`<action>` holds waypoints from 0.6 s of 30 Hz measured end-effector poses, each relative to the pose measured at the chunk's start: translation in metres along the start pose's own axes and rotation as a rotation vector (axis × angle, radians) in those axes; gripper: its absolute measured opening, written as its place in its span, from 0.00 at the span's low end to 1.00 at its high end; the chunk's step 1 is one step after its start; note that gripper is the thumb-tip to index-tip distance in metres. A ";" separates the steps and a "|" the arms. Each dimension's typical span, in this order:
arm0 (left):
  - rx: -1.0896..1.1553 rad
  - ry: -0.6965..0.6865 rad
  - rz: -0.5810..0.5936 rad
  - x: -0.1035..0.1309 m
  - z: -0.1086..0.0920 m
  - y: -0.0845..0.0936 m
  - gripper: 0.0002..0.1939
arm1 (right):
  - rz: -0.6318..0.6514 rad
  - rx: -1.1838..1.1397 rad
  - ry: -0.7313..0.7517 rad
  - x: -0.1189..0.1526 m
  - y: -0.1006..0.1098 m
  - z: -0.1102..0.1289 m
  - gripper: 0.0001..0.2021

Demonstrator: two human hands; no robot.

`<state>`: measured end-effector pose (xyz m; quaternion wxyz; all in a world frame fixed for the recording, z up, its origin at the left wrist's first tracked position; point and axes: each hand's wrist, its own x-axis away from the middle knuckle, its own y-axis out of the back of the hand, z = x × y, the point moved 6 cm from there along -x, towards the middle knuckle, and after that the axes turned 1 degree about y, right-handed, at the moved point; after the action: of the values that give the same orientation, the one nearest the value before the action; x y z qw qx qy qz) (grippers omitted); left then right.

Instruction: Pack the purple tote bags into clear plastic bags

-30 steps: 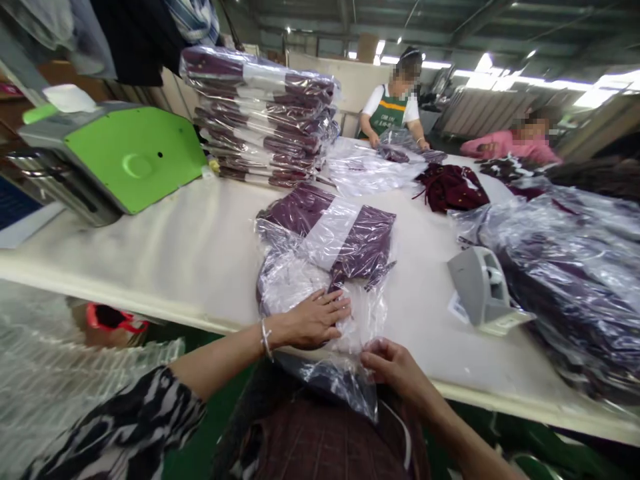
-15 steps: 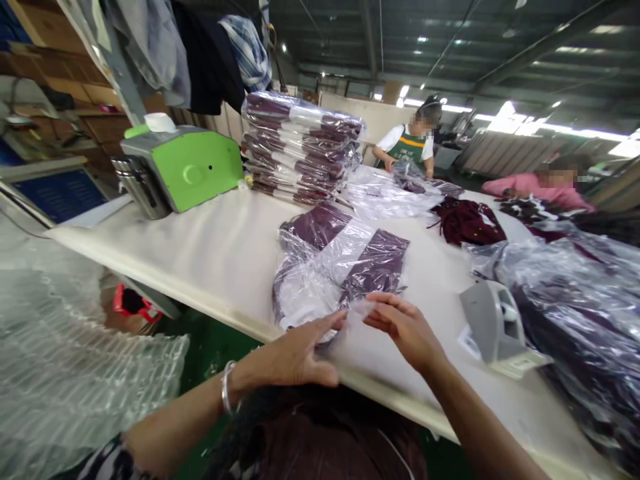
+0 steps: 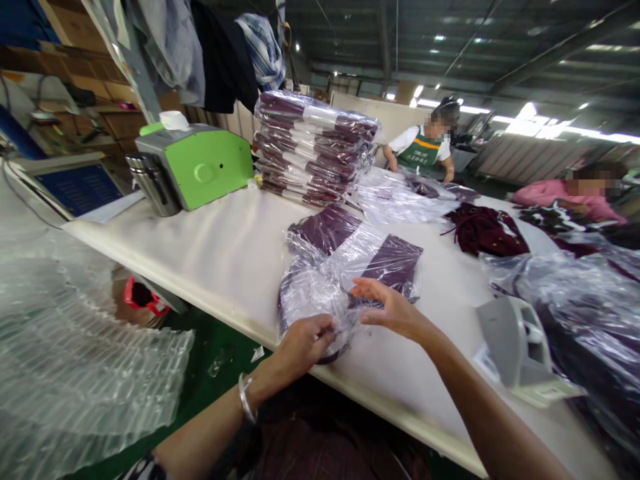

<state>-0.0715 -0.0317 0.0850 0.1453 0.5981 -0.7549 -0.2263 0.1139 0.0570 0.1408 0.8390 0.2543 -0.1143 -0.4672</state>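
A folded maroon and white garment in a clear plastic bag (image 3: 395, 260) lies on the table in front of me. At the bag's near edge, my left hand (image 3: 305, 343) is closed, thumb and fingers pinching the clear plastic. My right hand (image 3: 395, 312) hovers over the bag's near right part, its fingers apart and curved, with nothing seen in them. The plastic under both hands is crumpled.
A tall stack of bagged garments (image 3: 315, 147) stands at the back, beside a green and grey machine (image 3: 210, 167) and a steel flask (image 3: 153, 183). To the right are a grey tape dispenser (image 3: 520, 347) and more bagged clothes (image 3: 590, 320). Two people work across the table.
My left hand has gone from spread fingers to a pinch on the plastic. My right hand has moved slightly up and let go of the thin plastic. The view has shifted a little left.
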 end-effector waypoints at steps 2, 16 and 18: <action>-0.019 -0.069 0.035 0.005 -0.014 0.004 0.09 | 0.064 0.042 0.018 0.008 -0.006 0.012 0.21; -0.428 -0.276 0.057 0.053 0.002 0.017 0.32 | -0.270 0.195 0.711 0.108 -0.019 0.065 0.14; -0.457 -0.308 0.045 0.055 -0.002 0.009 0.34 | -0.295 0.152 0.689 0.116 -0.021 0.066 0.13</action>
<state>-0.0915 -0.0842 0.0891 0.1649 0.4915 -0.7105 -0.4758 0.1329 -0.0709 0.1802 0.7306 0.4719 0.1781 -0.4603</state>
